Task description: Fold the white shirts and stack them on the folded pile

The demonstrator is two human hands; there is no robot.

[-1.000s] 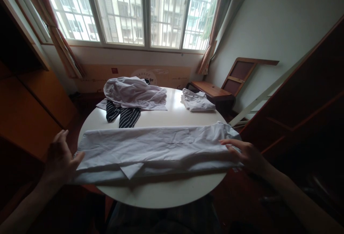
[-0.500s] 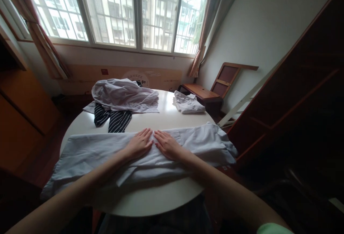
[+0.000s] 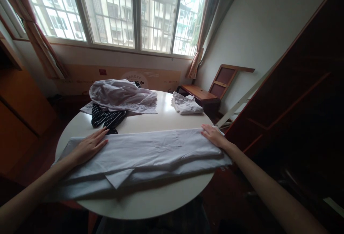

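White garment (image 3: 142, 153), folded long, laid across near side of round table (image 3: 150, 205). Under left hand (image 3: 90, 145) toward left end, right hand (image 3: 214, 135) toward right end; both spread flat, palm-down. Striped cloth (image 3: 110, 118) just beyond left.

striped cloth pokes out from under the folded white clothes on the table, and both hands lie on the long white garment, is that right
No: the head view shows the striped cloth poking out from under the rumpled heap at the far left, not the folded white clothes at the far right. The left hand and right hand do lie on the long white garment.
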